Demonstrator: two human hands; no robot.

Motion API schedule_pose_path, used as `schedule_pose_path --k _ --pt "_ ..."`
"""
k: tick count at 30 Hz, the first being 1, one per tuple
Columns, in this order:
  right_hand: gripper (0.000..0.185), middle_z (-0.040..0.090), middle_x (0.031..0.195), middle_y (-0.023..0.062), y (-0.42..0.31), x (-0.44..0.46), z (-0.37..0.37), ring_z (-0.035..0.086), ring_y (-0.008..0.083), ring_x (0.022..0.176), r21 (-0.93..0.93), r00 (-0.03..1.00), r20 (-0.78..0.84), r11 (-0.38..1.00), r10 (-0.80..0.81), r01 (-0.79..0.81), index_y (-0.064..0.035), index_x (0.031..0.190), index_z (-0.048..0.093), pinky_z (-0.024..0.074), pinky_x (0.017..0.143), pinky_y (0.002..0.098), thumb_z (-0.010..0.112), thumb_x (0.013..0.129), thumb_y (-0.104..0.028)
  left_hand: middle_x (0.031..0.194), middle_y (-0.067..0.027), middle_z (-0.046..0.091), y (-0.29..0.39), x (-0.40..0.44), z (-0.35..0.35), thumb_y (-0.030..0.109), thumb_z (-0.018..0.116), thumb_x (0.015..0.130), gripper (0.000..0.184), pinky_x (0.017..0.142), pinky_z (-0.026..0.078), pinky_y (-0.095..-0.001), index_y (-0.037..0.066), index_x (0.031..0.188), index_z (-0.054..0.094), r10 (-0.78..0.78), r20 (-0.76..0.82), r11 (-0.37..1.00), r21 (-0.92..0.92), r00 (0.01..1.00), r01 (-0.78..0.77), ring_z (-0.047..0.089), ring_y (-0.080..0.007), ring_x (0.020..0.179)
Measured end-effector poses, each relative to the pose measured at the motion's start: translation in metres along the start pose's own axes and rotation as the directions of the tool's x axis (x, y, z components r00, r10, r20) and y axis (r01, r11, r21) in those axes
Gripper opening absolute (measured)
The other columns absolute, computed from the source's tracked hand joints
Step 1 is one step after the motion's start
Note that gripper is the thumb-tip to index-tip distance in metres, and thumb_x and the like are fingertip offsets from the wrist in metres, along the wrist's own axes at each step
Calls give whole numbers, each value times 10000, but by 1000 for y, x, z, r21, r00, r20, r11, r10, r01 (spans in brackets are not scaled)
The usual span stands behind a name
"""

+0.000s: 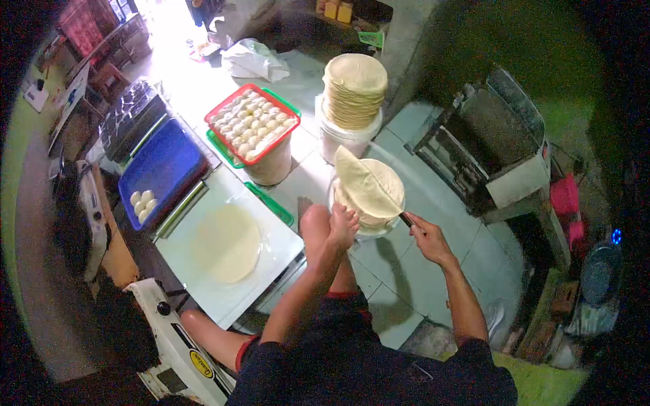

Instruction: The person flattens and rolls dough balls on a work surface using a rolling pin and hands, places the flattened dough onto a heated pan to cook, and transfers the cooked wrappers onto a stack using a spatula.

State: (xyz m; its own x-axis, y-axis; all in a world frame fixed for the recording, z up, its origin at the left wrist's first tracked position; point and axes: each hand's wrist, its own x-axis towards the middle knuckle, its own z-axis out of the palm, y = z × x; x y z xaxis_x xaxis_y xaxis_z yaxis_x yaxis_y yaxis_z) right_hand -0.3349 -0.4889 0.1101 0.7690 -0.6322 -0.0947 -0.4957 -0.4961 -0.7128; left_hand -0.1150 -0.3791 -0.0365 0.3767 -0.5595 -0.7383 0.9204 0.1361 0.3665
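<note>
My right hand [433, 240] is closed around a dark stick-like handle [406, 218] whose far part is hidden under dough. A thin round sheet of dough [365, 184] hangs folded over it. Below lies a stack of round flatbreads [389, 177] on a pale container. My left hand [344, 227] is at the near left edge of that stack, its fingers apart; whether it touches the dough I cannot tell. To the left, another thin dough round [227, 243] lies flat on a white board [186, 274].
A taller flatbread stack [355, 88] stands on a white bucket [332, 142]. Many dough balls fill a red tray [250, 162]; several more sit in a blue tray [169, 159]. A metal machine [487, 149] stands at right, a white appliance [179, 338] at lower left.
</note>
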Motion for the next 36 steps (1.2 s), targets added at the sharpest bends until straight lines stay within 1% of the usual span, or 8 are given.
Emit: schedule_pose_path --k 2,10,13,15,18,25,29,36 --pt "419 685 902 59 1 -1 -18 586 107 625 187 936 185 924 300 -333 -144 1436 549 516 614 287 480 1026 -95 889 -63 613 -33 64 -29 518 526 982 467 623 486 -369 66 1096 524 41 27 993 -111 999 -38 604 -293 737" --pt "461 695 909 78 141 51 21 667 172 807 71 981 98 982 167 -175 -57 1198 624 546 766 357 804 786 -163 976 -198 644 -55 72 -11 367 575 934 470 754 521 -434 -33 1180 553 303 -153 877 431 941 -212 635 -341 860" --pt "409 695 938 93 169 51 26 674 184 847 -99 997 -11 992 78 -79 -44 1157 606 543 777 363 783 799 -137 1082 -256 651 -68 62 -10 323 608 903 529 872 525 -461 -56 1267 545 624 -55 419 865 779 -275 644 -376 999" --pt "260 683 834 81 178 47 34 668 160 737 -64 994 -35 992 103 -105 -9 1057 613 543 703 353 706 871 -166 1430 -269 475 -76 37 -8 339 649 867 665 1084 373 -533 45 1431 456 657 565 -325 810 499 -489 456 -393 1333" --pt "202 650 730 55 183 36 47 627 135 616 105 962 -31 958 272 -268 -4 1000 627 522 585 325 630 931 -194 1574 -233 292 -78 20 -17 337 651 876 702 1107 306 -617 127 1496 398 -90 650 -697 500 754 -514 308 -398 1439" --pt "229 644 689 75 196 3 102 616 179 586 114 903 -367 975 221 -193 -8 968 657 481 539 334 579 948 -223 1586 -182 301 -37 -76 -19 318 614 937 613 1147 289 -580 122 1485 423 -105 718 -434 589 688 -682 366 -379 1420" --pt "239 672 740 154 140 26 122 656 281 681 39 875 -403 960 268 -276 10 894 641 503 664 412 601 914 -225 1404 -224 522 40 -104 -83 231 694 887 514 1106 385 -458 24 1333 544 418 573 60 757 705 -651 497 -413 1287" --pt "353 531 934 116 115 38 134 556 265 866 -64 900 -387 968 201 -243 -48 1140 487 472 812 402 655 877 -213 1519 -223 382 129 -190 -270 221 716 850 493 1107 341 -568 7 1257 539 440 512 -614 771 738 -169 365 -487 1370"
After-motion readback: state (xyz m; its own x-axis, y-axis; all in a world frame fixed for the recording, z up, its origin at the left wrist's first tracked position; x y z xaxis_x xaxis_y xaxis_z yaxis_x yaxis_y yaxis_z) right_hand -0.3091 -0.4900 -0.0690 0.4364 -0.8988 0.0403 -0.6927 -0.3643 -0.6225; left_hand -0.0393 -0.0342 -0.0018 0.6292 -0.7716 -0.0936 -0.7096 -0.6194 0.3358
